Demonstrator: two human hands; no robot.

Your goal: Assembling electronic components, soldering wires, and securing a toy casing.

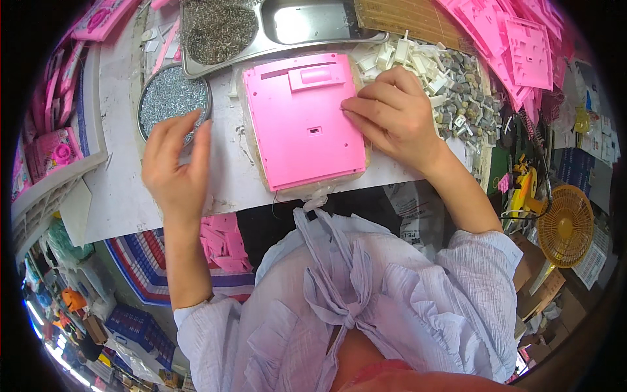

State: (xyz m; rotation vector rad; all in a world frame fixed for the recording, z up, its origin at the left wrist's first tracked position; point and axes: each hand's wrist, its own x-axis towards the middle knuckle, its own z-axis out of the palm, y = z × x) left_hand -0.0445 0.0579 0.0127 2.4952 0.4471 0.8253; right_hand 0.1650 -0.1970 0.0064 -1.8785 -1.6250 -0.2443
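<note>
A pink plastic panel (pixel 307 147) lies on a padded, plastic-wrapped base in front of me. It has a raised block near its top, a small slot in the middle and several screw holes. My left hand (pixel 175 160) is over the near rim of a round dish of small silver screws (pixel 171 95), thumb and forefinger apart. At the panel's right edge is my right hand (pixel 397 117), thumb and fingertips pinched together. Anything between those fingertips is too small to make out.
Behind the panel stands a metal tray (pixel 277 52) with small dark screws in its left compartment. Loose white and grey parts (pixel 450 91) are heaped at the right. Pink panels (pixel 529 52) are stacked far right, and a fan (pixel 565 225) stands below them.
</note>
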